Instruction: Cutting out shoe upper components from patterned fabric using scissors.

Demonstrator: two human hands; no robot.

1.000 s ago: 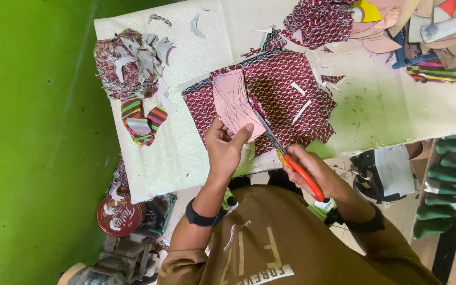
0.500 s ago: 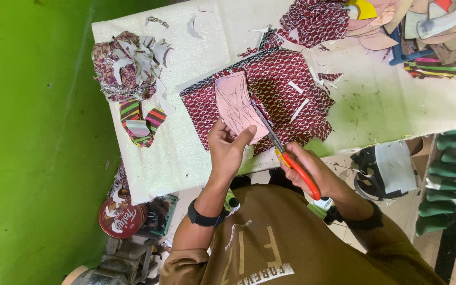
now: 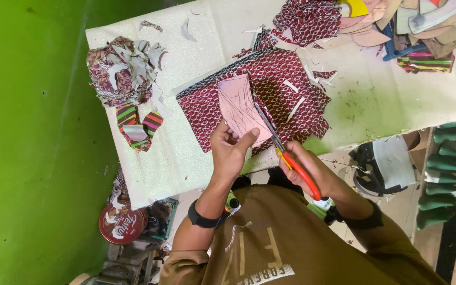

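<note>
A red patterned fabric sheet (image 3: 286,89) lies on the white table (image 3: 376,100). A pink paper pattern piece (image 3: 238,108) rests on it. My left hand (image 3: 230,150) pinches the near edge of the pink piece together with the fabric under it. My right hand (image 3: 310,169) grips orange-handled scissors (image 3: 286,153). The blades run up along the right edge of the pink piece into the fabric.
A heap of fabric scraps (image 3: 125,71) and striped offcuts (image 3: 135,126) sit at the table's left. More fabric and cut shapes (image 3: 397,24) pile at the far right. A round red tin (image 3: 122,224) stands below the table. Green shoe lasts (image 3: 449,174) line the right side.
The scissors' blades have advanced a little farther along the pink piece's edge. My left hand keeps its hold on the piece.
</note>
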